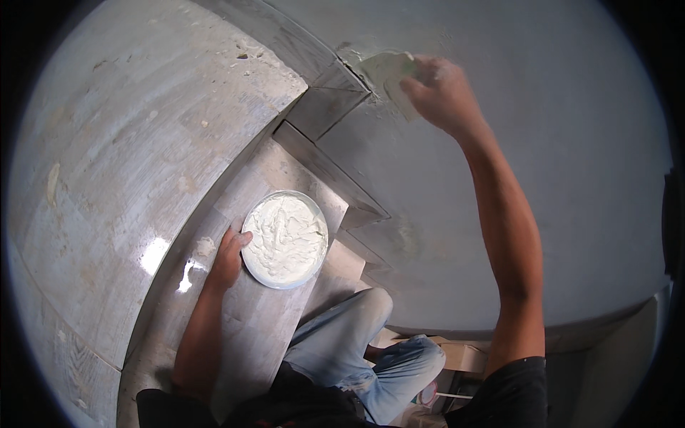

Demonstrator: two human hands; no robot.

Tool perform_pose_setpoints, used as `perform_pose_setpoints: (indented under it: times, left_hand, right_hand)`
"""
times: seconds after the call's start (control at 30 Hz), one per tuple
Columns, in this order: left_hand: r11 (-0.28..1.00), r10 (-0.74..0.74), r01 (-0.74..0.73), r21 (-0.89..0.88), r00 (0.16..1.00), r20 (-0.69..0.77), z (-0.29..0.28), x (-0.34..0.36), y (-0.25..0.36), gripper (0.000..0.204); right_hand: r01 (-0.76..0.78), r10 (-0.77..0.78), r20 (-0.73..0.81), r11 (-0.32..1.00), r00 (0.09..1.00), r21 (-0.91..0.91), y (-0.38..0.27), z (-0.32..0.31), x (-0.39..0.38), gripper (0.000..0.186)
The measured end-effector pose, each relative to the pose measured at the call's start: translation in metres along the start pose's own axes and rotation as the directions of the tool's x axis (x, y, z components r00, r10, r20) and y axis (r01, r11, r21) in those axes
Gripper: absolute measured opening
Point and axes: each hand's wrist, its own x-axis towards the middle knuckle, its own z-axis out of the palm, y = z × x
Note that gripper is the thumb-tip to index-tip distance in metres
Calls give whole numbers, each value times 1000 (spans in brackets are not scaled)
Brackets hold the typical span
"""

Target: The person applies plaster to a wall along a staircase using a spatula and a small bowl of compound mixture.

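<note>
Most of the round metal pan of white plaster (287, 239), steadied by left hand (230, 258), remains unused; right hand (441, 93) grips a plaster-smeared flat trowel (385, 70) against the grey wall (571, 143) corner, patch seemingly barely begun.

White putty fills my round pan (251, 265) — pale grey wall (571, 143), beige-veined marble steps (242, 321) — my jeans (342, 342) faded blue.

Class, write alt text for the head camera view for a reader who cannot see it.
A person's right hand presses a putty-coated scraper against a grey wall above a stair skirting. The left hand grips the rim of a round pan of white putty resting on a stone step.
</note>
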Motion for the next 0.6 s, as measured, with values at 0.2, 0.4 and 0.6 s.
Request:
perform_pose_setpoints:
  times: [0.2,0.4,0.6]
  left_hand:
    - [999,-5,5,-34,1000,-8,2,1,-2,50]
    - [999,22,-21,-50,999,29,9,0,7,50]
    - [998,26,-25,-58,1000,15,10,-1,9,50]
  right_hand:
    - [-13,20,-66,993,998,115,8,1,-4,23]
    - [-42,46,60,997,997,-60,11,-2,-4,34]
    - [-67,75,87,994,993,-90,6,-2,-8,33]
